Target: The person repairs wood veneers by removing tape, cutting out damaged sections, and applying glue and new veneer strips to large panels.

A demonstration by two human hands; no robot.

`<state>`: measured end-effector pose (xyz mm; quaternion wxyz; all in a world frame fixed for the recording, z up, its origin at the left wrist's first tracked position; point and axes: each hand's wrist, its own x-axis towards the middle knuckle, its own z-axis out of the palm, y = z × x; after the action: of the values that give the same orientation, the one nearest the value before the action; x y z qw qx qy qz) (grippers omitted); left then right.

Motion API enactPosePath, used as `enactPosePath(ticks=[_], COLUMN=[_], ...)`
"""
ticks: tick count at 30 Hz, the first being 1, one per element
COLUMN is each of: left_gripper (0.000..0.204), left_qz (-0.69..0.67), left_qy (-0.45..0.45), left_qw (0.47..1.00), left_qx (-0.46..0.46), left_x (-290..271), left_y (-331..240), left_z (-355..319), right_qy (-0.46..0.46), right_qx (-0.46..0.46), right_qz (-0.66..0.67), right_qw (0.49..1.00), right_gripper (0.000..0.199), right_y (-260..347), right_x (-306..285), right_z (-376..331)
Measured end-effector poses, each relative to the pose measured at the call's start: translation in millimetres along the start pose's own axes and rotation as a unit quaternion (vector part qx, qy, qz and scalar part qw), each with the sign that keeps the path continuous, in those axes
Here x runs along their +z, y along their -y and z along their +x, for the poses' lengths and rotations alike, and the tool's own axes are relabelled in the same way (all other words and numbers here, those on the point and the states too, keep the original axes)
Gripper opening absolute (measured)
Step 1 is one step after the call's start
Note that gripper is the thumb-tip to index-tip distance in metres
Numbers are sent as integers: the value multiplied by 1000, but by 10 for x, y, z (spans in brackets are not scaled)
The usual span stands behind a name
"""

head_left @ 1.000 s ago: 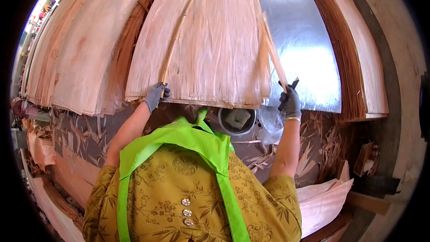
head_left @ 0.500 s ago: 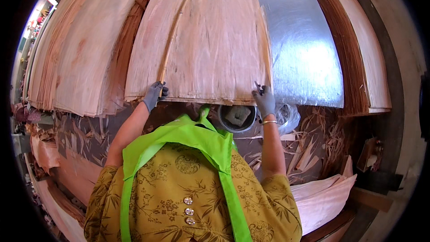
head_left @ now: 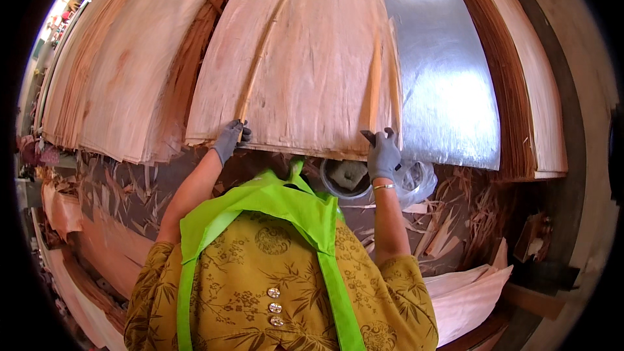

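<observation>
A thin bamboo stick point(head_left: 265, 49) lies lengthwise over the pale wood veneer sheet point(head_left: 318, 58) on top of the middle stack. My left hand point(head_left: 229, 141), in a grey glove, is closed around the stick's near end at the sheet's front edge. At the front right corner is my right hand point(head_left: 384, 155), also gloved, with thumb and forefinger raised and the other fingers curled. A small dark bit shows by its palm; what it is I cannot make out. A narrow orange-brown veneer strip point(head_left: 375, 84) runs away from the thumb, near the sheet's right edge.
A shiny metal sheet point(head_left: 442, 71) adjoins the stack on the right. More veneer stacks stand at left point(head_left: 136, 58) and far right point(head_left: 530, 58). Below the front edge are a dark bucket point(head_left: 348, 182), a clear plastic bag point(head_left: 416, 182) and scattered wood scraps point(head_left: 442, 231).
The orange-brown strip now lies inward from the sheet's right edge. My right hand has turned and lowered slightly; the dark pointed tool above its fingers no longer shows. My left hand stays on the stick.
</observation>
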<state>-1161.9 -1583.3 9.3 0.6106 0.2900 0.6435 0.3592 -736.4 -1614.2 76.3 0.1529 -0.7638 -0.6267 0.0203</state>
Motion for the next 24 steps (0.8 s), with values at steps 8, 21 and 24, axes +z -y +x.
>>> enactPosePath(ticks=[8, 21, 24], left_gripper=[18, 27, 30], left_qz=[-33, 124, 63], left_qy=[-14, -175, -140], left_qw=[999, 941, 970], left_qx=[-15, 263, 188], left_x=[-96, 161, 333], left_y=[68, -19, 43], left_z=[44, -399, -340], right_qy=[105, 77, 86], right_qx=[34, -193, -201], right_qz=[422, 459, 477], right_qw=[900, 864, 851], right_gripper=[20, 11, 9], right_y=[315, 1538, 2131], right_x=[-331, -790, -913], right_z=[274, 675, 688])
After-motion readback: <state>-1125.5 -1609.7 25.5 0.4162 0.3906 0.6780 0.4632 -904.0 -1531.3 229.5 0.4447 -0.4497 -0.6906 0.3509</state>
